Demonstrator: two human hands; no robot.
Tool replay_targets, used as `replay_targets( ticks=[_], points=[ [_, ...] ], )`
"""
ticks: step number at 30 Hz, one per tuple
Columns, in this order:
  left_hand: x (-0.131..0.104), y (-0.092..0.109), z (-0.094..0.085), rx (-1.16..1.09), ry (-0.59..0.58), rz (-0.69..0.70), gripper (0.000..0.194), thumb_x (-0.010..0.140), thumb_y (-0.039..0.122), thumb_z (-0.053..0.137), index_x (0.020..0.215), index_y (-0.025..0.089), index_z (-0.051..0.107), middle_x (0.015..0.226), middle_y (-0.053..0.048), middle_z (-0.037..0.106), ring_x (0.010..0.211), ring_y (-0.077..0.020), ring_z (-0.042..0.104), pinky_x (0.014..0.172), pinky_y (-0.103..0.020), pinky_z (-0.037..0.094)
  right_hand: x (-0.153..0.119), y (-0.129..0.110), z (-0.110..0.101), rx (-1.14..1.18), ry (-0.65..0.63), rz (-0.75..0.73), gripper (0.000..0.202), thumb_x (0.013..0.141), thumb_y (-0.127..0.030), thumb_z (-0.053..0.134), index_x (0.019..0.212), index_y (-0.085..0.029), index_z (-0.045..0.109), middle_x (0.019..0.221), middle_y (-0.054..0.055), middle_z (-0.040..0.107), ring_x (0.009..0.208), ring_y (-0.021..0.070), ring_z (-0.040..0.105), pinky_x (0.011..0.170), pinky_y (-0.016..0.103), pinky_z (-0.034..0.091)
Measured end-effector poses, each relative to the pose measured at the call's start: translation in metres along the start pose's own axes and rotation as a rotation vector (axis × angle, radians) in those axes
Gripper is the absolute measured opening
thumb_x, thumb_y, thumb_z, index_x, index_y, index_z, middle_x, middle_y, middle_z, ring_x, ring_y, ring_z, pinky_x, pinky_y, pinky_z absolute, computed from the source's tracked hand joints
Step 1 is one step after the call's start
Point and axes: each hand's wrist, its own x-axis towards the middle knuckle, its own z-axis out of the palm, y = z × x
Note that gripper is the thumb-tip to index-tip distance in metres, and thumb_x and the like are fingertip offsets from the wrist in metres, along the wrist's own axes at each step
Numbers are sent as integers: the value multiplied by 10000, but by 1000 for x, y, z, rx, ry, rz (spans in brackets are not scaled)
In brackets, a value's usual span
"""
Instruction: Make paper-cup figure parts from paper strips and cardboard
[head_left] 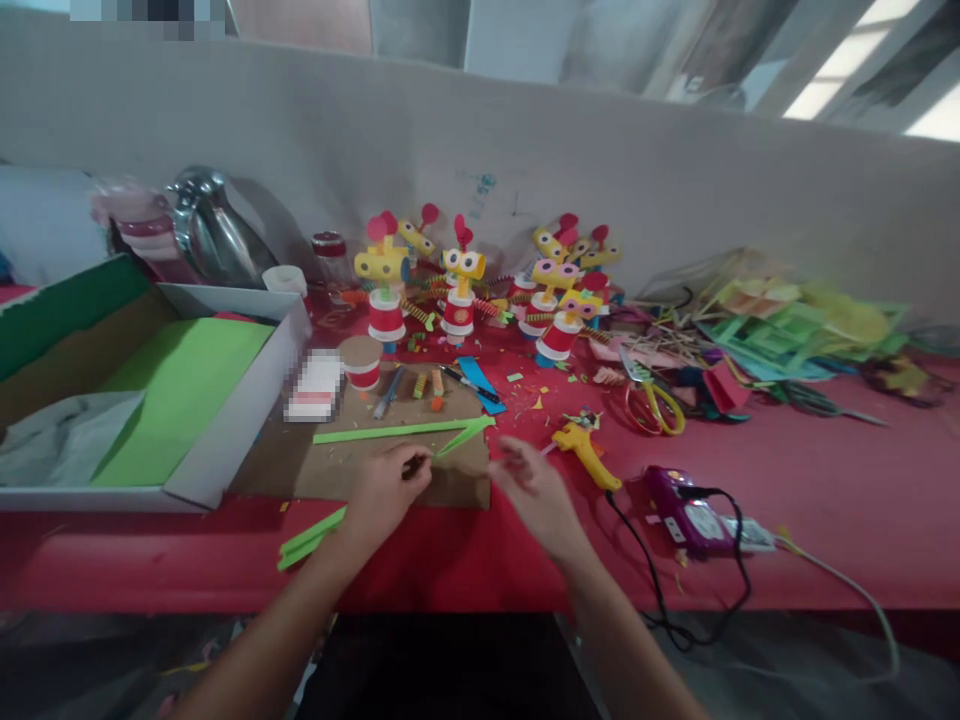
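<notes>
My left hand [390,488] is over the brown cardboard [315,472], its thumb and fingers pinched on the lower end of a folded green strip [466,436]. That strip slants up to the right, near the cardboard's right edge. My right hand [529,485] hovers just right of the cardboard, fingers apart and slightly blurred, holding nothing visible. A long straight green strip [375,433] lies across the cardboard above my left hand. Another folded green piece [311,538] rests on the red table beside my left forearm. A yellow glue gun [589,455] lies right of my right hand.
Several cup figures [459,315] stand at the back. An open box [202,450] is at left, near a steel jug [217,235]. Scissors [656,400], a purple power block [690,515] with cables and paper pieces [795,315] are at right. A paper cup [361,365] stands behind the strips.
</notes>
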Motion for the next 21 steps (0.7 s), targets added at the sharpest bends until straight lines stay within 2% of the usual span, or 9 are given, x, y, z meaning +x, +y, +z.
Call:
replay_targets(
  ticks=[2, 5, 7, 11, 14, 18, 21],
  points=[
    [-5, 10, -10, -207, -81, -78, 143, 823, 219, 544, 840, 185, 681, 793, -7, 706, 712, -149, 619, 664, -241, 451, -7, -12, 26, 438, -172, 98, 352, 743, -389, 709, 1045, -216, 652, 1056, 73, 684, 937, 215, 634, 838, 359, 503],
    [-10, 21, -21, -428, -220, -153, 178, 831, 291, 539, 801, 169, 664, 710, 8, 651, 658, -129, 565, 620, -225, 425, -12, -25, 49, 757, -189, 199, 215, 680, -375, 775, 783, -199, 709, 758, 8, 702, 739, 156, 640, 758, 300, 513],
    [-12, 23, -24, -526, -281, -203, 207, 839, 335, 538, 816, 164, 653, 714, 8, 629, 663, -124, 545, 623, -224, 419, -13, -30, 55, 789, -144, 233, 196, 636, -353, 810, 666, -190, 706, 624, -20, 661, 626, 124, 603, 678, 264, 507],
    [-13, 23, -24, -637, -339, -230, 210, 815, 356, 587, 871, 163, 647, 809, -17, 655, 754, -144, 574, 709, -250, 443, -14, -35, 55, 772, -81, 220, 189, 593, -324, 838, 606, -188, 707, 569, -36, 634, 567, 98, 564, 612, 230, 486],
    [-15, 20, -24, -592, -332, -224, 161, 789, 310, 607, 821, 161, 657, 772, -15, 659, 740, -149, 576, 701, -256, 439, -13, -35, 49, 804, -79, 272, 198, 588, -333, 836, 577, -186, 704, 541, -30, 632, 537, 100, 559, 580, 233, 481],
    [-18, 19, -30, -518, -355, -223, 127, 769, 276, 601, 780, 169, 669, 721, 2, 665, 692, -140, 578, 667, -250, 437, -6, -30, 34, 792, 45, 287, 184, 568, -316, 841, 574, -182, 716, 527, -20, 635, 512, 80, 532, 518, 197, 422],
    [-20, 24, -38, -486, -360, -222, 126, 768, 268, 593, 774, 174, 676, 727, 0, 688, 695, -142, 600, 666, -248, 449, -1, -27, 24, 789, 110, 251, 167, 553, -291, 846, 637, -193, 740, 587, -3, 675, 554, 94, 559, 546, 211, 439]
  ],
)
